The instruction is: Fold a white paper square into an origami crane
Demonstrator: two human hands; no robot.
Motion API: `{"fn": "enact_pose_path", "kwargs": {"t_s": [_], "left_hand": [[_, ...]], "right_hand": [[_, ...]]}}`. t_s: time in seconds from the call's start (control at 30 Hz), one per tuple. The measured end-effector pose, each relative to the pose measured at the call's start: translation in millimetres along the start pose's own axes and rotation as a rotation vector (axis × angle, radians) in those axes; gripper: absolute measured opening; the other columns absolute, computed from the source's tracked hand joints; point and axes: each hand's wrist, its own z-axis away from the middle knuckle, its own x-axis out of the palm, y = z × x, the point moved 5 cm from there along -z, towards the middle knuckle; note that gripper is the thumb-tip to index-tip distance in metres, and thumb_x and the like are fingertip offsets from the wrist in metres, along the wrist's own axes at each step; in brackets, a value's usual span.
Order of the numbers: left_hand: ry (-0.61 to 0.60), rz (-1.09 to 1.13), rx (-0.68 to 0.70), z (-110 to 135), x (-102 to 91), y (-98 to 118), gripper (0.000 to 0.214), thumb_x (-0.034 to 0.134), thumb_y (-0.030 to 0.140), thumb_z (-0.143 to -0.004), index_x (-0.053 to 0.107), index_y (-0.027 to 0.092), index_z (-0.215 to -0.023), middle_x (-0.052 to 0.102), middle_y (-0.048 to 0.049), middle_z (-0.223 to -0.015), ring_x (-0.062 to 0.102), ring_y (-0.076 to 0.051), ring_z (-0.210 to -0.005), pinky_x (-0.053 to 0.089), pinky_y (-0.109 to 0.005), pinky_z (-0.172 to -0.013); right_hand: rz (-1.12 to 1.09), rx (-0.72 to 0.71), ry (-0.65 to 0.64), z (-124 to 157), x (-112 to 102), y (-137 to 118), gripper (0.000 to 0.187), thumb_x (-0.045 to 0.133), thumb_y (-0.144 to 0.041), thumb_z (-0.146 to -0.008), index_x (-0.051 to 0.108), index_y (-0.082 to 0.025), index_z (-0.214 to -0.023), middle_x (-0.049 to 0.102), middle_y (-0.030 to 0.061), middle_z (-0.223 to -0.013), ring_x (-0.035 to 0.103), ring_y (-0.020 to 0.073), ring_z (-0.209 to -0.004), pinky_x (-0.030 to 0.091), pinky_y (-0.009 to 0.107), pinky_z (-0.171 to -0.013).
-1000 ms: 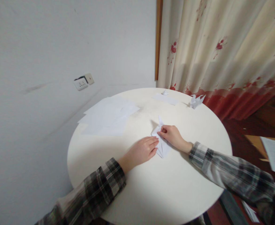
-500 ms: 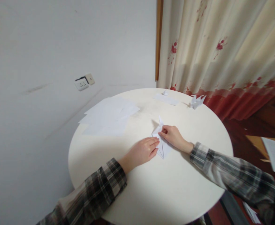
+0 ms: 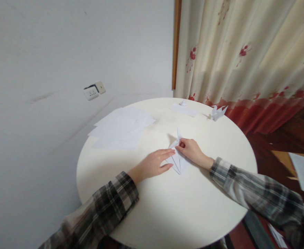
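Observation:
A partly folded piece of white paper [image 3: 178, 162] lies near the middle of the round cream table [image 3: 167, 211]. My right hand [image 3: 192, 150] rests on its right side, with thumb and fingers pinched on a raised flap. My left hand [image 3: 153, 163] lies flat just left of the paper, its fingers stretched out and the fingertips touching the paper's left edge. Both arms wear plaid sleeves.
A loose stack of white sheets [image 3: 121, 127] lies at the table's left back. A folded paper crane [image 3: 217, 112], a flat strip of paper [image 3: 183, 110] and a small paper scrap [image 3: 182, 102] sit at the far edge. A flowered curtain [image 3: 245, 55] hangs behind.
My left hand has slid a little back to the left, uncovering more of the folded paper. My right hand keeps its pinch in the same place.

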Motion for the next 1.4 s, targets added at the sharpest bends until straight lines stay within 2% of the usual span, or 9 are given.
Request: {"fn": "enact_pose_path", "kwargs": {"t_s": [0.07,0.17,0.3,0.4,0.67,0.77,0.93,1.23,1.4], "left_hand": [[0.008,0.069,-0.025,-0.4,-0.8,-1.7,0.042,0.049,0.033,-0.086,0.047,0.021,-0.125,0.051,-0.0049,-0.129,0.044,-0.017,-0.121,0.031,-0.034,-0.105],[0.056,0.235,-0.106,-4.3,0.8,-12.1,0.029,0.046,0.03,-0.087,0.059,0.021,-0.111,0.059,-0.0035,-0.12,0.051,-0.017,-0.114,0.035,-0.032,-0.102],[0.276,0.467,-0.392,-13.2,1.0,-40.2,0.015,0.054,0.026,-0.081,0.065,0.018,-0.087,0.068,-0.0032,-0.089,0.064,-0.015,-0.082,0.049,-0.026,-0.077],[0.385,0.411,-0.463,-21.6,-0.6,-50.9,0.012,0.067,0.022,-0.069,0.064,0.017,-0.079,0.064,-0.0009,-0.079,0.06,-0.013,-0.069,0.048,-0.023,-0.066],[0.274,0.145,-0.545,-31.7,1.4,-69.4,0.022,0.075,0.031,-0.062,0.066,0.019,-0.078,0.059,0.0011,-0.071,0.055,-0.014,-0.068,0.042,-0.025,-0.063],[0.253,0.091,-0.519,-31.7,-0.6,-63.3,0.019,0.074,0.03,-0.064,0.064,0.019,-0.077,0.058,0.0014,-0.071,0.055,-0.014,-0.068,0.041,-0.025,-0.063],[0.348,-0.049,-0.307,-27.6,-4.5,-29.0,0.008,0.066,0.017,-0.074,0.059,0.018,-0.072,0.057,0.0004,-0.077,0.053,-0.015,-0.078,0.041,-0.027,-0.072],[0.313,0.034,-0.318,-15.1,3.6,-19.5,0.015,0.069,0.019,-0.072,0.057,0.016,-0.064,0.057,0.0009,-0.07,0.053,-0.014,-0.072,0.041,-0.027,-0.067],[0.275,0.061,-0.316,-7.7,3.7,-2.3,0.016,0.069,0.021,-0.072,0.057,0.017,-0.063,0.059,0.0008,-0.071,0.053,-0.015,-0.073,0.041,-0.028,-0.068]], "right_hand": [[0.01,0.003,-0.001,-0.7,0.4,0.7,0.015,0.055,-0.026,-0.077,0.059,-0.017,-0.066,0.062,0.0005,-0.062,0.051,0.0109,-0.055,0.031,0.022,-0.054],[0.013,-0.001,-0.007,-1.2,1.8,0.9,0.014,0.055,-0.026,-0.077,0.059,-0.017,-0.066,0.061,0.0004,-0.061,0.051,0.0109,-0.055,0.03,0.022,-0.054],[0.005,0.007,-0.015,-1.2,3.3,1.6,0.012,0.055,-0.026,-0.076,0.059,-0.017,-0.068,0.062,0.0004,-0.063,0.052,0.011,-0.056,0.03,0.022,-0.053],[0.025,0.015,-0.016,-1.1,3.2,2.4,0.013,0.056,-0.026,-0.076,0.059,-0.017,-0.068,0.062,0.0009,-0.063,0.052,0.0116,-0.057,0.031,0.022,-0.054],[0.033,0.009,-0.032,-0.7,2.5,0.9,0.012,0.055,-0.026,-0.077,0.059,-0.017,-0.069,0.062,0.0007,-0.063,0.051,0.0111,-0.055,0.029,0.021,-0.053],[0.034,0.024,-0.032,-1.1,1.7,-0.1,0.012,0.055,-0.025,-0.077,0.059,-0.017,-0.07,0.062,0.0013,-0.064,0.051,0.0113,-0.056,0.03,0.021,-0.053],[0.043,0.034,-0.031,-1.4,2.1,-0.4,0.013,0.055,-0.026,-0.078,0.059,-0.017,-0.07,0.063,0.0015,-0.065,0.052,0.0114,-0.056,0.029,0.021,-0.053],[0.062,0.033,-0.031,-0.8,2.6,-1.3,0.013,0.054,-0.027,-0.078,0.06,-0.017,-0.072,0.064,0.0022,-0.067,0.053,0.0121,-0.059,0.029,0.022,-0.054],[0.064,0.026,-0.024,-0.3,2.2,-2.0,0.014,0.054,-0.028,-0.079,0.06,-0.017,-0.072,0.064,0.0022,-0.067,0.053,0.0121,-0.059,0.03,0.022,-0.055]]}}
